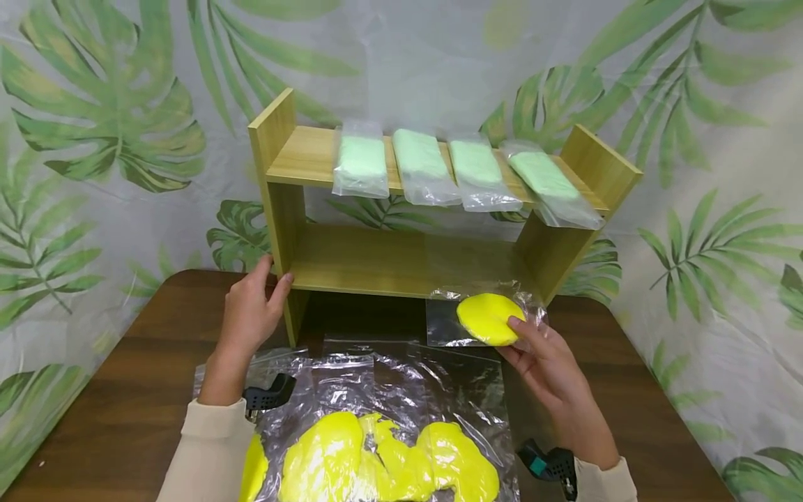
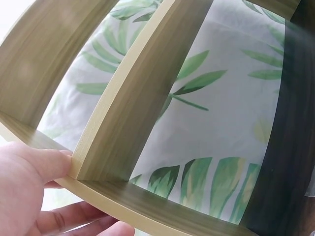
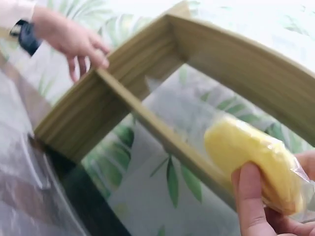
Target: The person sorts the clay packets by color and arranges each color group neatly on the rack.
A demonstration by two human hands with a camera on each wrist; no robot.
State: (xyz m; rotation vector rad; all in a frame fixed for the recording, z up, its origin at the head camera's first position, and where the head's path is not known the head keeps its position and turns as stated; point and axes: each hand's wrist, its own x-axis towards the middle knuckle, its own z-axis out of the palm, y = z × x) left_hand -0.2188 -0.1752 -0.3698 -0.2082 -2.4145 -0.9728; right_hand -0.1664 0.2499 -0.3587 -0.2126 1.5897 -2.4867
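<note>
My left hand [image 1: 247, 310] grips the left side panel [image 2: 123, 209] of a two-tier wooden shelf [image 1: 376, 258], thumb at the front edge and fingers around the outer face. Between thumb and fingers, my right hand [image 1: 552, 366] holds a clear plastic bag [image 1: 444, 326] containing a flattened yellow lump [image 3: 251, 157], which looks like soft clay or slime. That bag is at the front edge of the lower board, toward its right end. In the right wrist view, the thumb [image 3: 251, 191] presses on the yellow lump.
Several clear bags with pale green slabs [image 1: 362, 159] lie along the upper board [image 1: 301, 150], their ends hanging over its front. More clear bags with yellow material [image 1: 326, 453] lie overlapping on the dark wooden table [image 1: 106, 404]. A leaf-patterned cloth [image 1: 426, 63] hangs behind.
</note>
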